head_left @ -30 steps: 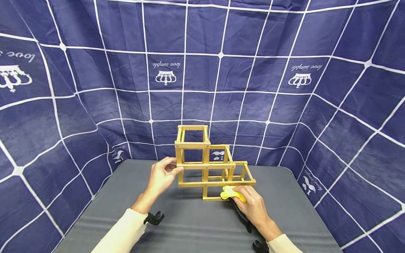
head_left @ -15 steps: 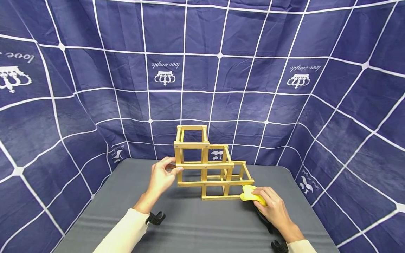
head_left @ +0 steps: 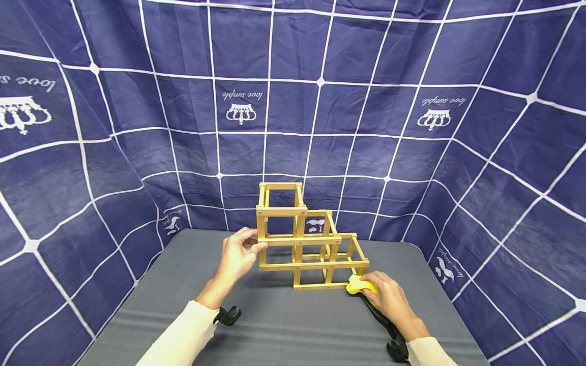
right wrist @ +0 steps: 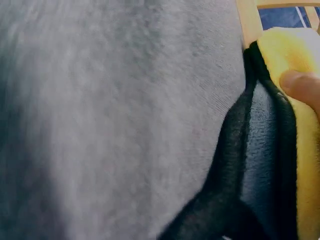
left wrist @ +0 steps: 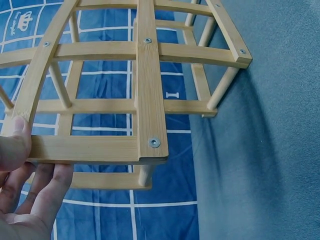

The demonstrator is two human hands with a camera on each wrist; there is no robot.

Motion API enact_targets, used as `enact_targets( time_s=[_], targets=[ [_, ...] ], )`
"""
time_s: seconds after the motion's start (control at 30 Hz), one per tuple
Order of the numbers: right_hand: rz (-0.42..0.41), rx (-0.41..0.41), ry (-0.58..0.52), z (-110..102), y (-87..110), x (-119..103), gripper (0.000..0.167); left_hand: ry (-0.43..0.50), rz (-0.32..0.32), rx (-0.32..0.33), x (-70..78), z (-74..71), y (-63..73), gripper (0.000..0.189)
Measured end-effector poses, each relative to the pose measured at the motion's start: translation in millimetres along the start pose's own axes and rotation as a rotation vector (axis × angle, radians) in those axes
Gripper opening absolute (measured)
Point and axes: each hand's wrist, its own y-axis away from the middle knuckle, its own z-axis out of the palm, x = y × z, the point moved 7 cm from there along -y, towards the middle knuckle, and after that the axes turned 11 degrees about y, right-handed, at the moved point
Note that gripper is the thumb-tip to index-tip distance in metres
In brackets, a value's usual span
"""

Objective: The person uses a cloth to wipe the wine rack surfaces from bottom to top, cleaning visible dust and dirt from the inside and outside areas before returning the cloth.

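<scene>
A stepped rack of pale wooden bars [head_left: 299, 241] stands on the grey surface in the head view. My left hand [head_left: 238, 258] grips its left upright, thumb in front and fingers behind; the left wrist view shows the thumb [left wrist: 18, 132] on the wooden frame [left wrist: 149, 90]. My right hand [head_left: 392, 303] holds a bunched yellow cloth [head_left: 359, 285] with a dark side, at the right end of the rack's bottom bar. In the right wrist view, a fingertip or thumb presses the yellow cloth [right wrist: 306, 150], and its dark folds hang beside. Part of the rack's lower right corner is hidden behind the cloth.
A grey covered tabletop [head_left: 284, 325] lies under the rack. Dark blue cloth [head_left: 348, 107] with white grid lines hangs behind and at both sides. Black straps [head_left: 228, 316] sit at the wrists.
My right hand has moved the yellow cloth rightward along the rack's bottom bar to its right end, then shifted only slightly. My left hand keeps its grip on the left upright.
</scene>
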Motion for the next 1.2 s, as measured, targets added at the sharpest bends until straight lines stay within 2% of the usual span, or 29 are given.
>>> enact_targets(
  time_s=[0.1, 0.17, 0.33, 0.47, 0.57, 0.67, 0.77, 0.87, 0.97, 1.07, 1.13, 1.2],
  targets=[
    [0.053, -0.047, -0.021, 5.3, 0.7, 2.6, 0.053, -0.013, 0.021, 0.014, 0.6, 0.2, 0.0, 0.028],
    [0.06, -0.044, -0.029, 4.7, 1.7, 3.3, 0.054, -0.024, 0.036, 0.019, 1.3, 0.4, 0.4, 0.028],
    [0.02, 0.075, -0.056, -4.7, 2.7, 6.4, 0.055, -0.02, 0.031, 0.015, 1.9, 2.0, 0.7, 0.028],
    [0.044, 0.171, -0.158, -12.9, 2.2, 13.5, 0.041, -0.001, 0.023, 0.004, 2.4, 4.5, 1.0, 0.028],
    [0.045, 0.2, -0.195, -16.2, 0.1, 15.9, 0.024, 0.005, 0.023, 0.003, 2.3, 5.2, 1.3, 0.029],
    [0.021, 0.204, -0.192, -17.5, -2.5, 13.9, 0.023, 0.003, 0.02, 0.009, 1.3, 3.7, 1.3, 0.029],
    [-0.014, 0.216, -0.196, -19.7, -3.5, 9.2, 0.027, -0.021, 0.022, 0.01, 1.2, 1.8, 1.1, 0.027],
    [-0.066, 0.256, -0.206, -24.2, -2.9, 0.3, 0.02, -0.053, 0.037, -0.008, 2.3, 0.4, 0.3, 0.025],
    [-0.128, 0.313, -0.211, -31.7, -3.9, -12.5, 0.035, -0.068, 0.055, -0.048, 3.0, -1.0, -1.6, 0.023],
    [-0.171, 0.392, -0.201, -42.5, -9.8, -27.2, 0.039, -0.064, 0.066, -0.098, 3.5, -2.9, -4.6, 0.021],
    [-0.171, 0.43, -0.181, -46.3, -15.6, -34.0, 0.04, -0.061, 0.071, -0.124, 4.0, -4.1, -7.1, 0.021],
    [-0.141, 0.432, -0.16, -44.3, -22.3, -38.0, 0.04, -0.051, 0.076, -0.134, 5.5, -4.9, -9.3, 0.023]
  ],
)
